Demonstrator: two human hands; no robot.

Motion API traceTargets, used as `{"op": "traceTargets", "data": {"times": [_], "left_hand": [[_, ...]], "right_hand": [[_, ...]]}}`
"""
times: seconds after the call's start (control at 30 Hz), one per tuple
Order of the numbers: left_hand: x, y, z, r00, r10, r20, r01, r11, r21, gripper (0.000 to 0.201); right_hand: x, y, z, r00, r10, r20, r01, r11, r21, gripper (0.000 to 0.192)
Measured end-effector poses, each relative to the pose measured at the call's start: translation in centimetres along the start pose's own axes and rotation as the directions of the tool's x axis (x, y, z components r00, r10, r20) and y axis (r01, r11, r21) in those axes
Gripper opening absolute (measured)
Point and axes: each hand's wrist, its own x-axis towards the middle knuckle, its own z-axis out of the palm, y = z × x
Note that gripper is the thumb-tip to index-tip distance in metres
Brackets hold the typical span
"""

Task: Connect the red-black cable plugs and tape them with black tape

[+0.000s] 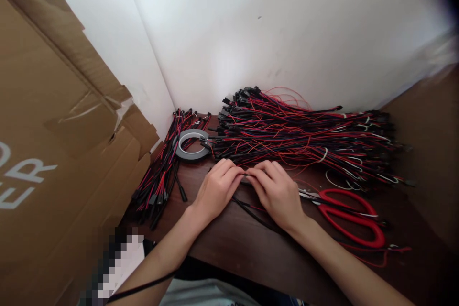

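Note:
My left hand (217, 188) and my right hand (276, 191) meet fingertip to fingertip on the dark wooden table (229, 244). Both pinch a thin black and red cable (251, 210) that runs under my right palm toward the table's front edge. Just behind my fingers lies a large pile of red and black wires (297, 136) with black connectors. A roll of dark tape (191, 144) lies flat to the left of that pile.
Red-handled scissors (349, 217) lie right of my right hand. A second bundle of wires (163, 172) slopes along the table's left edge beside a tall cardboard box (60, 129). White walls close off the back corner.

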Motion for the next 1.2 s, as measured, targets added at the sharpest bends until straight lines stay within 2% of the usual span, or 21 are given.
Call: {"op": "traceTargets", "data": {"times": [0.2,0.63,0.83,1.2], "left_hand": [[0.05,0.02,0.1,0.999,0.03,0.02,-0.032,0.996,0.084,0.016],[0.26,0.19,0.16,0.997,0.036,0.067,-0.047,0.983,0.178,0.022],[0.2,0.39,0.02,0.997,0.012,0.07,-0.02,0.993,0.115,0.015],[0.29,0.12,0.07,0.997,0.053,0.056,-0.06,0.99,0.129,0.02]], "right_hand": [[-0.09,-0.03,0.28,0.999,-0.02,0.042,0.023,0.997,-0.076,0.018],[0.12,-0.19,0.1,0.998,0.018,0.055,-0.017,1.0,-0.019,0.02],[0.09,-0.17,0.01,0.998,0.052,0.046,-0.053,0.999,0.01,0.018],[0.19,-0.37,-0.31,0.998,0.004,0.057,0.001,0.996,-0.084,0.021]]}}
